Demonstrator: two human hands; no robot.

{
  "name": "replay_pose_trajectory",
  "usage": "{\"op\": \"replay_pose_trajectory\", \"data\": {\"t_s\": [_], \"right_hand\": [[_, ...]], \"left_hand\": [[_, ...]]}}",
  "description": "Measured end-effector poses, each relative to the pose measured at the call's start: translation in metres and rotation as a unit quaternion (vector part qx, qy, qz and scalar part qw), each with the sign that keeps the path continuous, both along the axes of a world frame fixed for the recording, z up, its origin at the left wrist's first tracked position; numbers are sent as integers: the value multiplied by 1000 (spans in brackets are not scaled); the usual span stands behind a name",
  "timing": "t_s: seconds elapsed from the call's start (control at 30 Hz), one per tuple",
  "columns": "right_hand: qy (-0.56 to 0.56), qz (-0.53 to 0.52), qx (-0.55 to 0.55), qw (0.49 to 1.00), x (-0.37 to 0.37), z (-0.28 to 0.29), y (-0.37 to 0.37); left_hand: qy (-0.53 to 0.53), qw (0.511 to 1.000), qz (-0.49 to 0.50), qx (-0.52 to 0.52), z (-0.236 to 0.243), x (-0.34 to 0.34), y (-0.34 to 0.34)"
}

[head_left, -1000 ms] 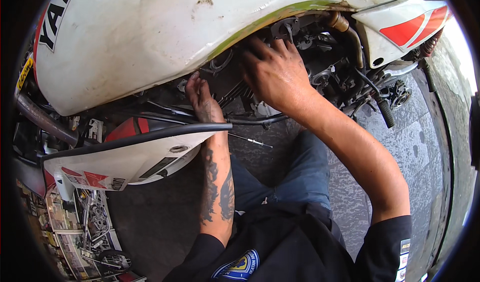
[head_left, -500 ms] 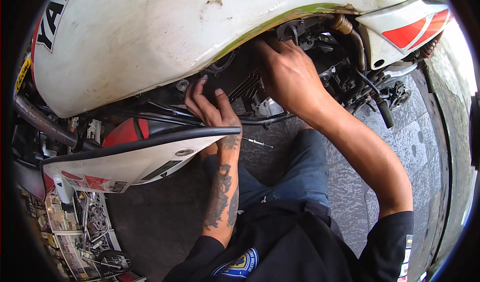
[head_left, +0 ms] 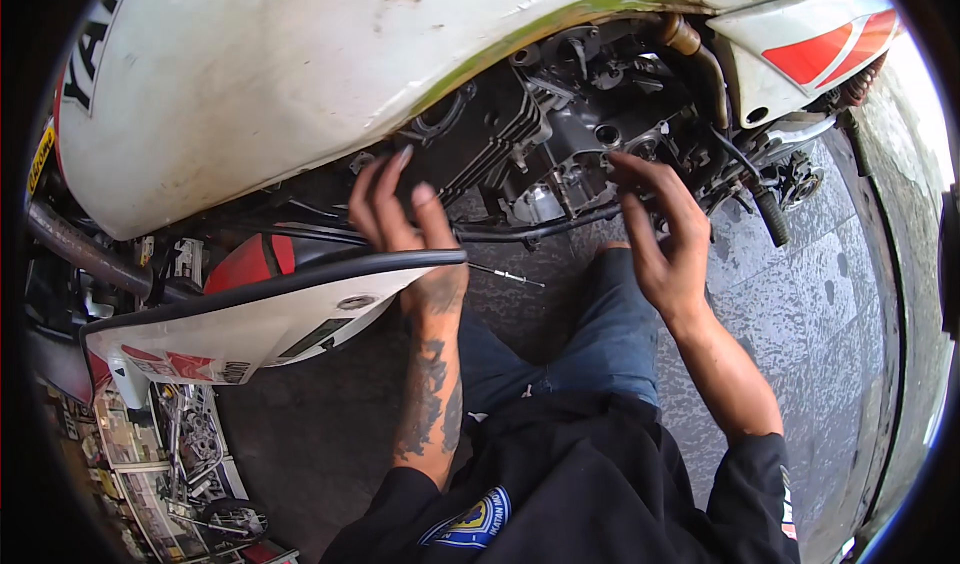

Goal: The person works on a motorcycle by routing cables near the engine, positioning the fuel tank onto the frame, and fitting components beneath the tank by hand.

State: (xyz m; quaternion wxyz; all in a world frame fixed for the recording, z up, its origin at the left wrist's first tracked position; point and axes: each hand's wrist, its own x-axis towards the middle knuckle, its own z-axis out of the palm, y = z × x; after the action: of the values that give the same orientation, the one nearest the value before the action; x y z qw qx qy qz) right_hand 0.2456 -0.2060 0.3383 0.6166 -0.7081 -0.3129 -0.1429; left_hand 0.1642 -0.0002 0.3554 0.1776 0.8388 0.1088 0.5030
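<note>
The motorcycle's dark finned engine [head_left: 490, 149] lies exposed beneath the large white tank [head_left: 250, 84]. My left hand [head_left: 405, 214] is open at the engine's left end, fingers spread and pointing up, with nothing in them. A white side panel with a black edge [head_left: 300, 329] crosses in front of that wrist and hides part of it. To the right of the engine, my right hand [head_left: 672, 234] hangs open in front of the crankcase, thumb and fingers apart, holding nothing. Its fingertips overlap the engine in the picture; I cannot tell whether they touch.
A black frame tube [head_left: 540, 232] runs below the engine. On the dark floor behind it lies a thin screwdriver-like tool [head_left: 507, 276]. A foot peg [head_left: 770, 222] juts out at right. A white and red side cover [head_left: 820, 54] sits above it. Pictures of motorcycle parts [head_left: 190, 444] fill the lower left.
My right hand has come out of the engine area, moving down and right, and its fingers have parted. The engine shows more fully. My left hand has shifted slightly left.
</note>
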Motion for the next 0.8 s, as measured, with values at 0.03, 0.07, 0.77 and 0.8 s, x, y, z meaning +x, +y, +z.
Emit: {"op": "replay_pose_trajectory", "data": {"t_s": [0.03,0.07,0.77,0.8], "right_hand": [[67,-28,6,997,-2,-17,-14],[132,-45,19,990,-4,-36,-24],[251,-334,-458,784,-77,-398,-213],[248,-330,-460,786,-78,-396,-213]], "left_hand": [[-16,999,-29,-21,-10,-12,2],[-23,999,-30,-24,-20,-34,7],[-73,927,-73,-359,-51,-80,-27],[-75,928,-68,-359,-50,-86,-24]]}}
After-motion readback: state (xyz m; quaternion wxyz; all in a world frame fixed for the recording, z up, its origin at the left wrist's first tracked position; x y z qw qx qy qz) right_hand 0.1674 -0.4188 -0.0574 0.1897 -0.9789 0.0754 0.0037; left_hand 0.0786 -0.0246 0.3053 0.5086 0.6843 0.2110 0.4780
